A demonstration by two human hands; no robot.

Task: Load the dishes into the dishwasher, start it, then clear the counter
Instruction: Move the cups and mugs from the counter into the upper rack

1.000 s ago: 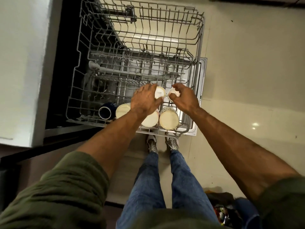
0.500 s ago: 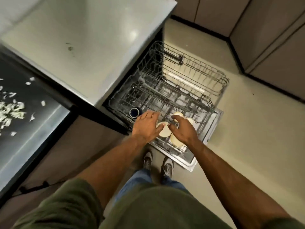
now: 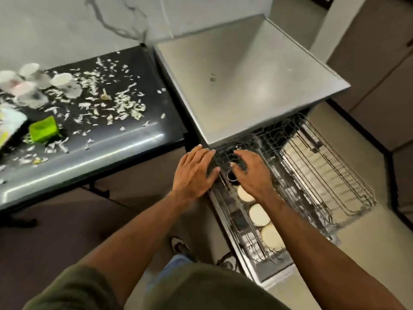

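The dishwasher's wire rack [image 3: 324, 175] is pulled out over the open door [image 3: 277, 274]. Three cream cups [image 3: 259, 214] lie in a row along its near side, and a dark blue cup [image 3: 232, 175] sits further in. My left hand [image 3: 194, 171] hovers flat at the rack's near-left corner, fingers apart, holding nothing. My right hand [image 3: 251, 173] is spread over the rack beside the dark cup, with nothing in its grasp. On the black counter [image 3: 125, 144] at the far left stand several blurred white cups [image 3: 64, 82].
The counter is strewn with white scraps, with a green container [image 3: 43, 129] and a white object [image 3: 10, 120] at its left edge. The dishwasher's steel top [image 3: 245, 81] lies behind my hands. Cabinets [image 3: 380, 63] line the right. My feet stand below the open door.
My hands have let go of the cream cups and moved left to the rack's inner corner. My view has swung up and left, bringing the littered counter into sight.
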